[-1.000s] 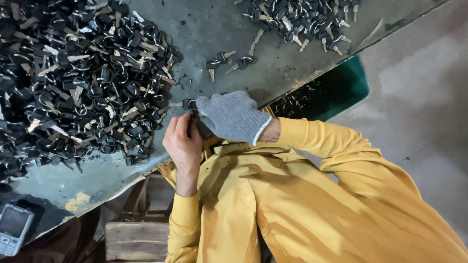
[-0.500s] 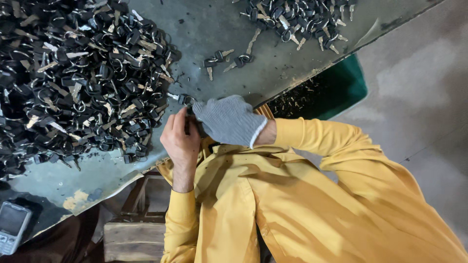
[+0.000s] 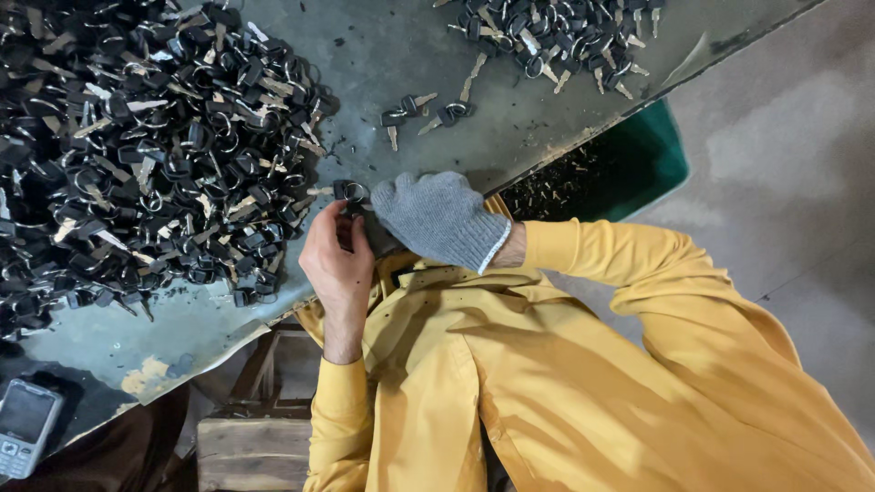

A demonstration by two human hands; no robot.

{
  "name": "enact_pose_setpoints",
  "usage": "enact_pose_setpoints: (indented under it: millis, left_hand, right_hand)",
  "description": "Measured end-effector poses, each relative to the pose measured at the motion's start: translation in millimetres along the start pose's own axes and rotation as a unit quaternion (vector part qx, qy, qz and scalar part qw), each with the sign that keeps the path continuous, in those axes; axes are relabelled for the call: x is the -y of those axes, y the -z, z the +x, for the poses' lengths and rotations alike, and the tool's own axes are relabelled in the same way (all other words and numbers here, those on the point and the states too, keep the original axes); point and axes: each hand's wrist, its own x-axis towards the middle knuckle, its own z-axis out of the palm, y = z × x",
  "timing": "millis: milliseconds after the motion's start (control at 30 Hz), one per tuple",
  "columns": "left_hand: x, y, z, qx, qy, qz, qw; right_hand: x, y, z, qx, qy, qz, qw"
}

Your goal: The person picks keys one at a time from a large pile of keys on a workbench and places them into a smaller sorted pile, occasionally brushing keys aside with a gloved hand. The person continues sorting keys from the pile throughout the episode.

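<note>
Currently held: a black-headed key (image 3: 350,191) with a metal ring, just above the near edge of the table (image 3: 383,55), between the two hands.
Left hand (image 3: 335,260): bare, fingers drawn together in a pinch, their tips closed on the lower part of the key.
Right hand (image 3: 437,219): in a grey knit glove, fingers curled in, with the tips meeting the key from the other side; how firmly it grips is hidden by the glove.
Big pile (image 3: 137,155): a heap of black-headed keys and rings on the table, just beside the left hand.
Small pile (image 3: 556,36): more of the same keys at the far end of the table, well apart from the hands.
Loose keys (image 3: 419,109): a few lying between the two piles.
Green bin (image 3: 652,155): below the table edge, holding dark scraps.
Phone (image 3: 23,428): at the table's near corner.
Shirt (image 3: 547,364): yellow, long-sleeved.
</note>
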Motion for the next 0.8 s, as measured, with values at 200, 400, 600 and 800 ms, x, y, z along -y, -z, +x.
enact_pose_setpoints:
  millis: [200, 400, 600, 800]
  left_hand:
    - [3, 3, 4, 0.022, -0.032, 0.027, 0.999]
    - [2, 3, 11, 0.041, -0.013, 0.066, 0.997]
    - [3, -1, 13, 0.053, -0.028, 0.073, 0.996]
    - [-2, -5, 5, -0.007, -0.044, 0.082, 0.996]
  right_hand:
    - [-8, 3, 7, 0.025, 0.013, 0.077, 0.997]
    - [-14, 4, 8, 0.034, 0.017, 0.099, 0.994]
    - [-11, 1, 11, 0.036, 0.02, 0.092, 0.995]
    - [-20, 9, 29, 0.109, 0.024, 0.143, 0.983]
